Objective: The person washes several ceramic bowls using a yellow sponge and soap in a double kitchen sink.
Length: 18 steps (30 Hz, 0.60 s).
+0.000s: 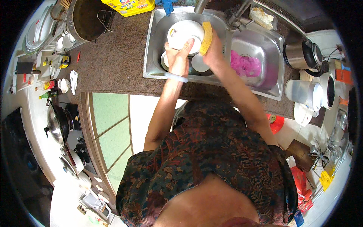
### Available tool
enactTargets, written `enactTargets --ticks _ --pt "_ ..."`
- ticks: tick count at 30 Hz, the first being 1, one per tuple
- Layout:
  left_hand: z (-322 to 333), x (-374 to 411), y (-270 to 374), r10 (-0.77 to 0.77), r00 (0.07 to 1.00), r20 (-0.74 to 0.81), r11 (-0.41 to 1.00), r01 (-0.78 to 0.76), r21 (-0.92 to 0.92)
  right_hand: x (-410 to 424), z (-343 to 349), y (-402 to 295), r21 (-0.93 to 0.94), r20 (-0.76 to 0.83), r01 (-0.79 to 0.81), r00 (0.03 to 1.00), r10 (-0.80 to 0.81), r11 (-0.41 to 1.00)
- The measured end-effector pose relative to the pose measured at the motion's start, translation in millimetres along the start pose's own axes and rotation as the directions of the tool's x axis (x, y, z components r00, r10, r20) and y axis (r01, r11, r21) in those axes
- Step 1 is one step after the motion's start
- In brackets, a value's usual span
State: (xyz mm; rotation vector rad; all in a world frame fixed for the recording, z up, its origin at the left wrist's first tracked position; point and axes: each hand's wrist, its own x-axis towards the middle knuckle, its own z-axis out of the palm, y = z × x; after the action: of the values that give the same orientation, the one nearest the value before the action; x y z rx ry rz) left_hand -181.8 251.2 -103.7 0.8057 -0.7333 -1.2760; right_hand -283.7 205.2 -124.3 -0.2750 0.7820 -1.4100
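Note:
Over the left basin of a double stainless steel sink (153, 59), my left hand (179, 55) grips a white bowl (184, 31), thumb on its near side. A pale bracelet circles that wrist. My right hand (214, 49) holds a yellow sponge (207, 38) at the bowl's right edge; its fingers are partly hidden behind the sponge. Below the bowl, more dishes lie in the basin, among them a round pale one (200, 63). A crumpled pink plastic bag or mesh (245, 64) lies in the right basin.
A metal faucet (238, 17) stands behind the sink. At the back left are a yellow detergent container (129, 6), a blue cloth (168, 5) and a large dark pot (88, 21). An electric kettle (302, 54) and a lidded plastic pitcher (302, 93) stand on the right.

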Motion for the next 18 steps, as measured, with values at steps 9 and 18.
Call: enactTargets --ticks 9,18 --pt "-5 -7 4 -0.303 0.952 0.028 0.901 0.296 -0.316 30 -51 11 -0.435 0.249 0.095 0.968 0.019 0.895" --pt "-42 26 -18 -0.612 0.789 0.054 0.653 0.544 -0.527 17 -26 -6 -0.370 0.037 -0.223 0.966 0.254 0.902"
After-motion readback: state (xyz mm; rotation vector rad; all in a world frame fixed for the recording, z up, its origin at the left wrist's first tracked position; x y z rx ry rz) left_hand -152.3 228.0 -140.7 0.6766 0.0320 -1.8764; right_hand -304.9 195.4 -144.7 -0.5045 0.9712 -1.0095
